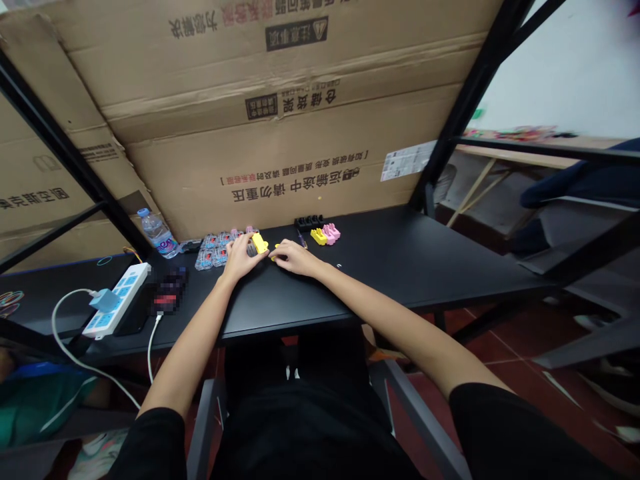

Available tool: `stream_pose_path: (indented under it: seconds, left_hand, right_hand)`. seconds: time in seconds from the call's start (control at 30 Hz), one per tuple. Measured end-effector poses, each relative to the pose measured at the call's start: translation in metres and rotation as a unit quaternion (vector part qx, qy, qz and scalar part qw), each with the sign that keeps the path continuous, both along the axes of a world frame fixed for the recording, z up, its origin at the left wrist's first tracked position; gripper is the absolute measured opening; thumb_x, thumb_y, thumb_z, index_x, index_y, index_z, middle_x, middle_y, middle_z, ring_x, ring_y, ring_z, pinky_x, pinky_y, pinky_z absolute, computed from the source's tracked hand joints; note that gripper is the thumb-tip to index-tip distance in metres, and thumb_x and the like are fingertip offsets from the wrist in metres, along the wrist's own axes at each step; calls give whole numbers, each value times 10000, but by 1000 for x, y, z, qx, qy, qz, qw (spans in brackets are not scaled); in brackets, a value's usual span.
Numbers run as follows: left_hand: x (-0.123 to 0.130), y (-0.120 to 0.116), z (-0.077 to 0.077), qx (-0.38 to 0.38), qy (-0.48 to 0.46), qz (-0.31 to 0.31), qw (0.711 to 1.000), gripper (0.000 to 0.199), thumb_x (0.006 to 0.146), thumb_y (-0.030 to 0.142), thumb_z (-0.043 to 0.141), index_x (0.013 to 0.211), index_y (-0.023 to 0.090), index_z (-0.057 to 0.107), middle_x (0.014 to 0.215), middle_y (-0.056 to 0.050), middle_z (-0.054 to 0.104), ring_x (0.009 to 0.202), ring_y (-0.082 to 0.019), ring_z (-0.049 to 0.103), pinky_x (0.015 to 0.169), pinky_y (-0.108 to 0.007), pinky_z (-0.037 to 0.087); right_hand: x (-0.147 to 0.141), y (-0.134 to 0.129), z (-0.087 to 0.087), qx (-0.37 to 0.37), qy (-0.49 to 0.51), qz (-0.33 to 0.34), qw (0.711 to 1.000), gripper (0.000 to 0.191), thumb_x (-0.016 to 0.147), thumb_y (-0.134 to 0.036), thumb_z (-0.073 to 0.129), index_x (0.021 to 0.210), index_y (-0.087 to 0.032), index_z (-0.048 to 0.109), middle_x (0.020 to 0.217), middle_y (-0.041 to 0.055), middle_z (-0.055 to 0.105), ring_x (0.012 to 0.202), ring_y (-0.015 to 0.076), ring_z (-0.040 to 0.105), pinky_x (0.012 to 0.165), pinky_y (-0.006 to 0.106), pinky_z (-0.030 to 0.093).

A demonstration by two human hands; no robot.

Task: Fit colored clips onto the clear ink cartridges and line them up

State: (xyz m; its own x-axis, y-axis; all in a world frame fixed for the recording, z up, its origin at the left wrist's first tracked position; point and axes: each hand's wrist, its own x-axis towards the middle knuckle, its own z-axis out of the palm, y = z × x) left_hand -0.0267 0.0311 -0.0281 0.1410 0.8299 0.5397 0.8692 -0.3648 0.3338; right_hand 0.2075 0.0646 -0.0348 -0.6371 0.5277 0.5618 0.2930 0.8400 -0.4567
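My left hand [241, 257] is closed around a small yellow plastic part [260, 243], held just above the black table. Close beside it, my right hand [295, 258] has its fingers pinched together on a smaller yellow piece [275, 252], mostly covered by the fingertips. Behind my left hand lie several clear plastic pieces [213, 252] with blue and red inside. To the right of my hands sit a yellow plastic part [319, 236] and pink plastic parts [331, 233], touching each other. A thin screwdriver-like tool [302, 240] lies near them.
Black parts [309, 222] rest against the cardboard [280, 153] at the table's back. On the left are a water bottle [159, 233], a white power strip [117, 300] and a blurred-out device on a cable. A tiny white bit [339, 266] lies right of my hands.
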Motion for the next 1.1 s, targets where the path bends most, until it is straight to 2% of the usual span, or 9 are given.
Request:
stream_pose_path:
  seconds: [0.1, 0.17, 0.23, 0.33, 0.5, 0.63, 0.77, 0.87, 1.1]
  left_hand:
    - [0, -1, 0, -2, 16, -8, 1000, 603, 928, 583, 737, 1410, 275, 545, 1396, -99, 686, 1292, -311, 620, 1103, -456, 354]
    - [1, -2, 1, -3, 29, -12, 999, 601, 928, 582, 734, 1411, 277, 548, 1414, -104, 679, 1319, -319, 604, 1119, -465, 346]
    - [3, -3, 2, -7, 44, -17, 999, 595, 931, 574, 728, 1418, 285, 547, 1432, -104, 672, 1343, -325, 589, 1138, -474, 334]
    - [5, -6, 5, -10, 64, -29, 997, 576, 939, 556, 716, 1423, 294, 548, 1441, -101, 671, 1348, -327, 585, 1159, -486, 319]
    - [8, -9, 8, 2, 76, -53, 996, 546, 951, 537, 701, 1415, 286, 558, 1439, -96, 675, 1324, -314, 604, 1174, -486, 308]
    - [9, -10, 8, 10, 85, -71, 994, 554, 944, 525, 708, 1419, 281, 559, 1424, -96, 686, 1308, -309, 614, 1177, -485, 306]
    - [10, -11, 10, 21, 82, -81, 993, 556, 929, 496, 727, 1415, 280, 566, 1411, -93, 695, 1291, -305, 625, 1183, -485, 301]
    - [9, -11, 10, 27, 80, -85, 993, 559, 926, 488, 735, 1417, 282, 565, 1409, -91, 695, 1294, -304, 626, 1186, -493, 293]
    - [10, -9, 9, 21, 78, -107, 991, 598, 938, 524, 722, 1457, 293, 534, 1437, -91, 676, 1335, -304, 606, 1189, -492, 293]
  right_hand:
    - [0, 4, -3, -55, 76, -28, 995, 269, 993, -280, 602, 1152, -191, 799, 1006, 84, 808, 798, 202, 705, 720, 343, 607]
    - [1, 5, -3, -89, 115, -40, 989, 321, 1002, -358, 596, 1197, -182, 780, 1030, 87, 809, 723, 188, 706, 573, 302, 601]
    - [1, 4, -3, -115, 138, -41, 983, 335, 984, -398, 621, 1168, -174, 789, 1001, 89, 811, 697, 188, 706, 501, 278, 583]
    - [-1, 2, -2, -138, 149, -28, 979, 284, 941, -381, 677, 1058, -166, 822, 929, 84, 806, 684, 183, 699, 519, 274, 582]
    - [-3, 2, -1, -150, 168, -17, 974, 208, 862, -348, 760, 957, -180, 837, 948, 81, 763, 778, 178, 698, 696, 309, 599]
    - [-2, 3, -2, -187, 174, -10, 967, 250, 843, -403, 786, 970, -190, 819, 999, 80, 737, 724, 159, 666, 569, 270, 557]
    - [-1, 4, -3, -251, 172, 16, 952, 313, 860, -458, 769, 1009, -182, 769, 887, 56, 741, 640, 148, 635, 456, 235, 511]
    - [-2, 6, -5, -290, 185, 30, 938, 355, 827, -461, 802, 1037, -190, 709, 891, 48, 749, 664, 152, 655, 454, 221, 512]
    - [-2, 8, -5, -351, 212, 45, 911, 482, 778, -382, 852, 1149, -224, 587, 793, -21, 722, 548, 107, 607, 455, 202, 493]
